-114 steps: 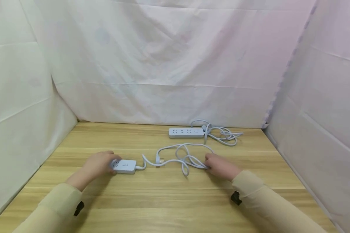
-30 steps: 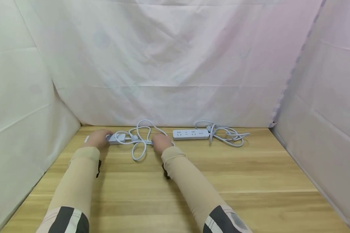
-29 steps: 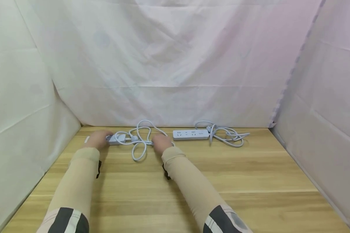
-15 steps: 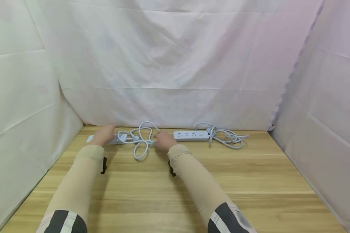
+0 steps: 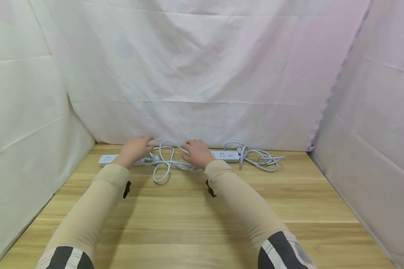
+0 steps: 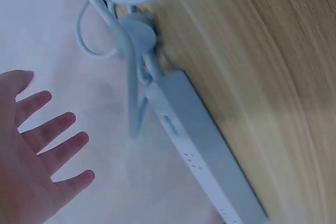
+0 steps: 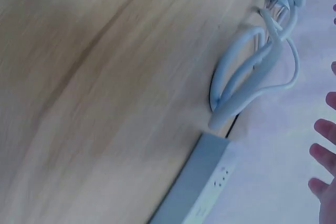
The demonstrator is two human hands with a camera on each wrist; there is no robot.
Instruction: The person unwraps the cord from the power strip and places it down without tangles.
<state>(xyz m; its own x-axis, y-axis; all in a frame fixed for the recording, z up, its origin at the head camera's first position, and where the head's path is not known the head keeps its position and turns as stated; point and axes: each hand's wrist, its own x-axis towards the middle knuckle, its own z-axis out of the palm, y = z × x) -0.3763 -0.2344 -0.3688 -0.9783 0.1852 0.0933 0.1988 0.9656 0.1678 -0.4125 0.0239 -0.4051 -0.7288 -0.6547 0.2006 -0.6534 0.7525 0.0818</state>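
Observation:
My left hand (image 5: pixel 134 150) hovers over the left white power strip (image 5: pixel 106 159), covering its middle in the head view. In the left wrist view the fingers (image 6: pixel 55 129) are spread and apart from that strip (image 6: pixel 199 145). Its white cord (image 5: pixel 161 175) lies in loops between the hands, with the plug (image 6: pixel 139 32) close to the strip's switch end. My right hand (image 5: pixel 198 154), its fingers extended, is above the cord's right end and hides the near end of the right power strip (image 5: pixel 227 156). Neither hand holds anything.
The right strip's looped cord (image 5: pixel 260 158) lies on the wooden table (image 5: pixel 175 220) to its right. Both strips stand in a row along the back edge, close to a white cloth (image 5: pixel 202 74). Cloth walls (image 5: pixel 367 123) rise on either side.
The left power strip and cord have moved from mid-table to the back edge since the earliest frame. Within the last second both hands let go of them and lifted, shifting slightly right.

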